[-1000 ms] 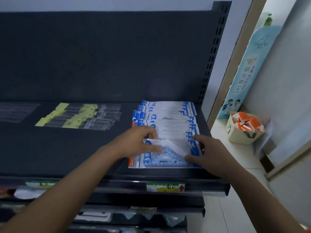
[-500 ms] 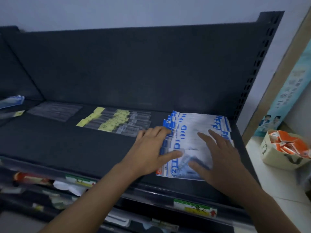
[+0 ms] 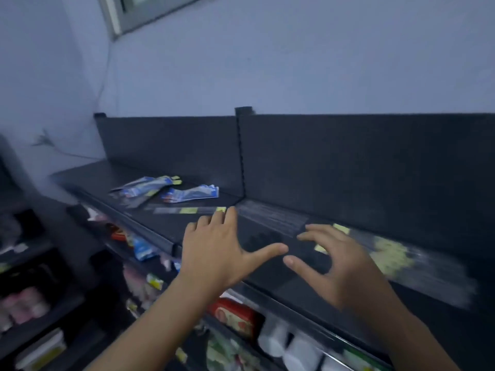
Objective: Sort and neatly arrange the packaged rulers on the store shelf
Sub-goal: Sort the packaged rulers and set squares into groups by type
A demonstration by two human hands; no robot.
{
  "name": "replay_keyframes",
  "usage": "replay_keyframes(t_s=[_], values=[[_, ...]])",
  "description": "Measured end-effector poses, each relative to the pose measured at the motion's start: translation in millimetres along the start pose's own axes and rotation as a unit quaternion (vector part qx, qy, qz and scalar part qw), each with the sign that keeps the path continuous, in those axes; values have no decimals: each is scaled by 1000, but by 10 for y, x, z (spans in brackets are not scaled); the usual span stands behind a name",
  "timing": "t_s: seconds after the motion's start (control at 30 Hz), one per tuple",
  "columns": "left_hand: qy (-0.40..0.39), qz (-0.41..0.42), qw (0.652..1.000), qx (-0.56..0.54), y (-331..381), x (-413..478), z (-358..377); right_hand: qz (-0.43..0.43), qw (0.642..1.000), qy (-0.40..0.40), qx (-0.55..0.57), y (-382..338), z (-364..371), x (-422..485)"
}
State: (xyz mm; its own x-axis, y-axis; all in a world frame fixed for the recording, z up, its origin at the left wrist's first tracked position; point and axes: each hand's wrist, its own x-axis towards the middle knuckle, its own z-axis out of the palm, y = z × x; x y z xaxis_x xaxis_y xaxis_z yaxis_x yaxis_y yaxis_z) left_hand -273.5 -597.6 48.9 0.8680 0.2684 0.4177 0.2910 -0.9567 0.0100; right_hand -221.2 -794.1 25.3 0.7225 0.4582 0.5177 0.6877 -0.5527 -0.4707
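The view is blurred by motion. My left hand (image 3: 222, 250) hovers over the dark top shelf (image 3: 166, 226) with fingers spread and empty. My right hand (image 3: 337, 266) is beside it, fingers loosely curved, holding nothing. Two loose heaps of blue and white ruler packets (image 3: 142, 190) (image 3: 191, 194) lie untidily at the far left of the shelf. A clear ruler packet with yellow labels (image 3: 187, 210) lies just beyond my left fingertips. Clear packets with yellow tags (image 3: 391, 253) lie in a row behind and right of my right hand.
An upright post (image 3: 242, 156) divides the black back panel into two bays. Lower shelves hold a red box (image 3: 235, 317), white tubs (image 3: 289, 346) and hanging small packets (image 3: 143, 250). A pale wall rises behind the shelf.
The view has swung left, away from the blue and white stack at the right end. Both hands have lifted off that stack and now hover empty over the shelf's middle.
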Motion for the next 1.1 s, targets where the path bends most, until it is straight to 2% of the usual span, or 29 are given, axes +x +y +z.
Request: replay_keyframes(t_s=[0.23, 0.43, 0.63, 0.87, 1.1], values=[[-27, -69, 995, 61, -1650, 406, 143, -30, 999, -10, 9, -824, 1227, 985], [-55, -81, 991, 87, -2549, 943, 549, -15, 998, -52, -36, -939, 2005, 1730], [-116, -70, 988, 78, -3329, 1651, 1123, -15, 983, -166, -78, -719, 2818, 2512], [-121, -88, 985, 84, -4030, 2474, 1550, -34, 974, -217, -48, -846, 3616, 3310], [-151, -67, 985, 49, -4559, 3130, 1968, -31, 974, -221, -37, -1160, 4161, 3790]])
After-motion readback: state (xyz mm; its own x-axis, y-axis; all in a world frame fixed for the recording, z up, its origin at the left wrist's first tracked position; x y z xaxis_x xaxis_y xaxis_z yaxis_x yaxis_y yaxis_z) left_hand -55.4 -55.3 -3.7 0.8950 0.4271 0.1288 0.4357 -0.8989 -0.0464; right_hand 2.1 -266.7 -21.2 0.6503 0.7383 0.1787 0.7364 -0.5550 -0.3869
